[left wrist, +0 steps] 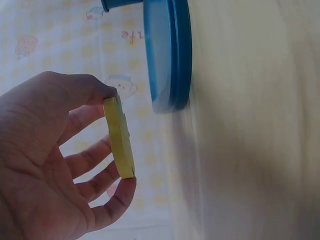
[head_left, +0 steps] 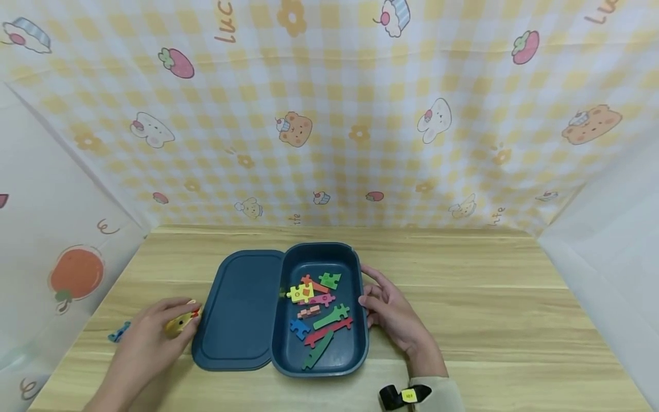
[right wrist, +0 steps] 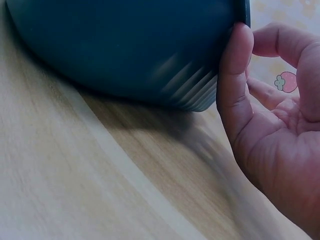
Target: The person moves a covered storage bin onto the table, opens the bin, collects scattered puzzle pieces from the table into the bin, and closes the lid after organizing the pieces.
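My left hand (head_left: 149, 337) pinches a yellow puzzle piece (head_left: 177, 323) with a red spot and a dark dot, left of the lid. In the left wrist view the piece (left wrist: 119, 137) stands edge-on between the thumb and fingertips. My right hand (head_left: 393, 315) holds the right side of a dark blue box (head_left: 362, 343), thumb by its rim. The right wrist view shows the fingers (right wrist: 235, 65) against the box's outer wall (right wrist: 125, 50). Inside the box lie several colourful puzzle pieces, among them a yellow one (head_left: 298, 293) and a dark green one (head_left: 318, 350).
The dark blue lid (head_left: 237, 315) lies flat at the box's left side. A blue piece (head_left: 119, 332) lies on the wooden table (head_left: 463, 320), partly behind my left hand. A patterned yellow-checked cloth (head_left: 350, 160) hangs along the back.
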The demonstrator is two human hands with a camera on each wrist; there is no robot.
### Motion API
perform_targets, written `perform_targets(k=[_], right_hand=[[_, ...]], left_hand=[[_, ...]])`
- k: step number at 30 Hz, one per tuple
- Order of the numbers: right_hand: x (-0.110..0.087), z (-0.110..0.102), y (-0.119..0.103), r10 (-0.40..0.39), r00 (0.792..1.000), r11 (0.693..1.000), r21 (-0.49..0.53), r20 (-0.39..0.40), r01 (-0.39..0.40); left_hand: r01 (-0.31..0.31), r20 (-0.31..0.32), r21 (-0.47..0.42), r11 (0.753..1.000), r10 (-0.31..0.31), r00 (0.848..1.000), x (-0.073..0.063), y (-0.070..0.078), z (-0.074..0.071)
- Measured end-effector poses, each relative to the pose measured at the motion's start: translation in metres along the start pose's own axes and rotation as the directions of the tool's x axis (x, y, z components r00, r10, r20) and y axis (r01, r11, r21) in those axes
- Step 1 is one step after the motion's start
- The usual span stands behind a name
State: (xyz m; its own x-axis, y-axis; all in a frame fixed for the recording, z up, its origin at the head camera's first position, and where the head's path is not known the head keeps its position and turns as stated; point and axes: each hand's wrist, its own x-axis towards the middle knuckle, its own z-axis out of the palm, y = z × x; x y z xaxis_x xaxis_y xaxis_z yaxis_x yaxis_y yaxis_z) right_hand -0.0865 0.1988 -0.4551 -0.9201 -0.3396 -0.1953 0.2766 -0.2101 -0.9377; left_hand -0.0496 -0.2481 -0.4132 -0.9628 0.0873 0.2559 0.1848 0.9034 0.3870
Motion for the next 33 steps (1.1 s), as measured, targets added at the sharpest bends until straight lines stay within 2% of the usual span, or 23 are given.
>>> perform_targets(k=[14,24,33], right_hand=[[0.000,0.002,0.000,-0.016,1.000,1.000,-0.004,0.016,0.016],[0.001,0.003,-0.001,-0.015,0.999,1.000,0.001,0.028,0.015],[0.000,-0.002,0.000,-0.023,0.999,1.000,0.003,0.038,0.023]], left_hand=[[-0.052,0.033,-0.038,0.998,0.053,0.998,0.020,0.033,0.009],[-0.120,-0.004,-0.073,0.990,0.120,0.993,0.032,0.049,0.018],[-0.135,0.011,-0.103,0.985,0.137,0.990,0.050,0.068,0.025]])
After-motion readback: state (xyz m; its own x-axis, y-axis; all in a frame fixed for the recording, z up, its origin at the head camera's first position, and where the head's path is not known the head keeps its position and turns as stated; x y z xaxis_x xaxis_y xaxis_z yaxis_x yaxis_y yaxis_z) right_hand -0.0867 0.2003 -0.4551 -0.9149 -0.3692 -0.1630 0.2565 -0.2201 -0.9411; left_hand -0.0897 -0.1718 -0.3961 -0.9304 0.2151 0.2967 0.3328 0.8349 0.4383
